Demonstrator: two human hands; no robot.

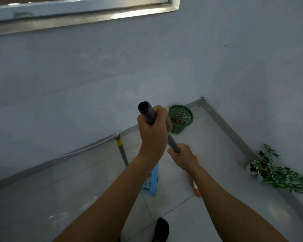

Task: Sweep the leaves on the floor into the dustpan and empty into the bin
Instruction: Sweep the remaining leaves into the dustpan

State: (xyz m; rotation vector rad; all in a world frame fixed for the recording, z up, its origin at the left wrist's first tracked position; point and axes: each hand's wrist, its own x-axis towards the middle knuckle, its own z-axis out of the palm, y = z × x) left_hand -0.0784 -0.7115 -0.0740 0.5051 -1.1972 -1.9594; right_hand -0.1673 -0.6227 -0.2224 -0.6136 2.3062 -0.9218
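Item: long grey tubular broom handle (150,114), stiff and, by its look, light. Your left hand (154,133) wraps it just below the open top end with the fingers curled tight round the tube. Your right hand (181,155) grips it lower down, fingers closed round the shaft. Item: orange-and-white broom head (196,188), below your right fingers, largely hidden by that forearm. The bristles are probably soft and springy, so light strokes should serve. Item: flat blue plastic dustpan (152,180), resting on the pale glossy tiled floor (208,137) beneath your left wrist. Its upright grey pole handle with a yellow band (120,151) stands free to the left of your left fingers. Take hold near the top of that pole, and expect the pan to be light but apt to tip once loaded. Item: brown dry leaves (147,186), lying on the pan's blue surface. They are near weightless and brittle, likely to slide off if the pan tilts. Item: round green plastic mesh bin (182,117), just beyond your left fingers by the wall, with brown litter in its bottom. Item: potted green-and-white ivy (276,173), well to the right of your right fingers.
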